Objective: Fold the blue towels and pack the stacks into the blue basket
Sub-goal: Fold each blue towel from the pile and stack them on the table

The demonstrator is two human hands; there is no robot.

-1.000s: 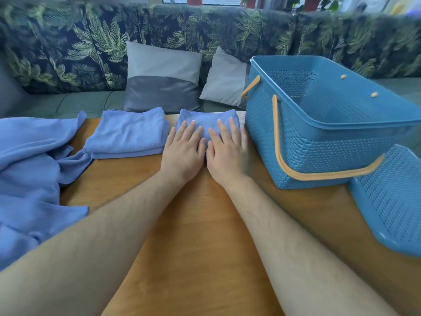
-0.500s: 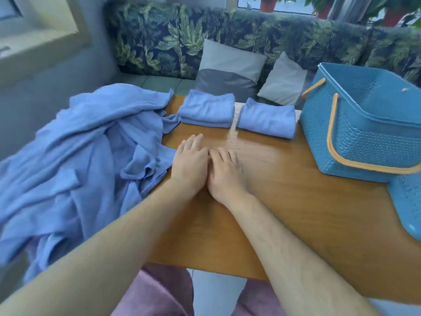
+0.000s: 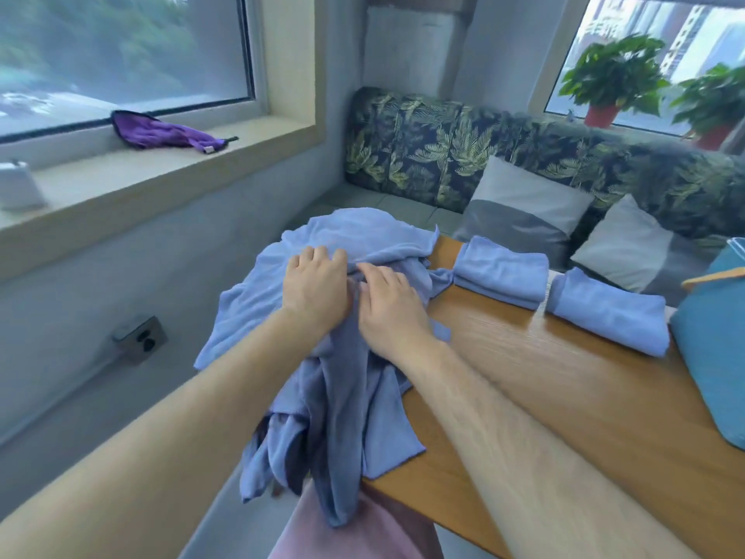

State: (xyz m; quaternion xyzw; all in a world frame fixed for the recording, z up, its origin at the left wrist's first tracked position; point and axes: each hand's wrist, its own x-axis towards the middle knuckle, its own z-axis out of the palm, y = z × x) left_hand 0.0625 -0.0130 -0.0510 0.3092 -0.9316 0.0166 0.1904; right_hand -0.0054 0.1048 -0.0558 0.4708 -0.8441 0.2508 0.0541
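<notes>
One loose heap of unfolded blue towels [image 3: 363,232] is seen at the left end of the wooden table [image 3: 544,377], and part of it is draped over the table's near edge. The number of towels in the heap cannot be counted. The left hand [image 3: 316,288] is laid on top of the heap, and a fold of cloth is gripped by its bent fingers. The right hand [image 3: 387,304] is rested on the same heap just beside it, with fingers nearly straight and nothing held.

Two folded stacks are counted along the table's far edge: the first folded blue towel stack [image 3: 500,272] near the heap, and the second folded blue towel stack [image 3: 604,312] just beside the blue plastic basket [image 3: 709,349]. Only one basket is seen; it is cut off by the right border and its inside is hidden.

Behind the table, one leaf-patterned sofa [image 3: 443,147] is seen with two grey-and-white cushions [image 3: 524,211] on it. Two potted plants [image 3: 612,74] are set at the far window. One purple cloth [image 3: 161,131] is left on the left window sill.
</notes>
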